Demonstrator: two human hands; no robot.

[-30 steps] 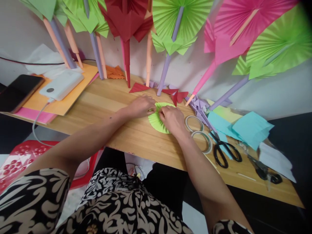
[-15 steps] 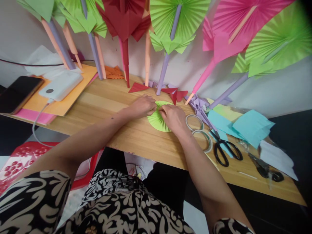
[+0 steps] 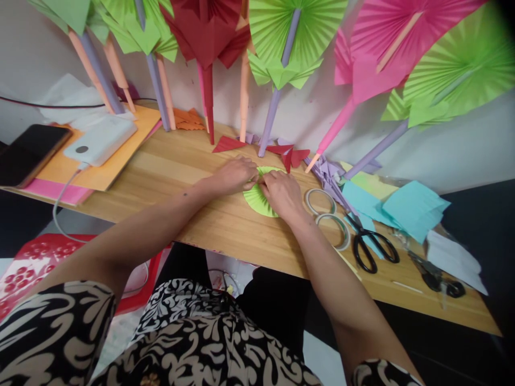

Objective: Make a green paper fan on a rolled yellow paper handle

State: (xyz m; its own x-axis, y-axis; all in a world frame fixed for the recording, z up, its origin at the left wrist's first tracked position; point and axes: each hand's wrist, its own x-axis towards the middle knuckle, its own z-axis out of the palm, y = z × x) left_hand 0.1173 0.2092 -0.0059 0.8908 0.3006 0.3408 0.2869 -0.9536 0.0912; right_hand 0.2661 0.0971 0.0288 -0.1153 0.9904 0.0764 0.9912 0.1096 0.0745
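A small round of pleated lime-green paper (image 3: 259,201) lies on the wooden table (image 3: 189,161). My left hand (image 3: 237,174) is closed at its upper left, with curled fingers gripping the pleats near the middle. From the right, my right hand (image 3: 281,194) presses down on the same paper fan, its fingers bent and close to the left fingertips. Both hands cover part of the fan, so its centre is mostly hidden. Just right of my right wrist are two rolls of tape (image 3: 321,202).
Large paper fans on rolled sticks, such as a green one (image 3: 298,37), lean on the wall. Black-handled scissors (image 3: 368,246), a second pair (image 3: 438,279) and turquoise paper (image 3: 416,209) lie right. A phone (image 3: 34,153) and white power bank (image 3: 100,142) sit left. Red folded scraps (image 3: 287,155) lie behind.
My right hand has shifted slightly left over the green paper fan, and its fingers lie flatter. My left hand stays in place.
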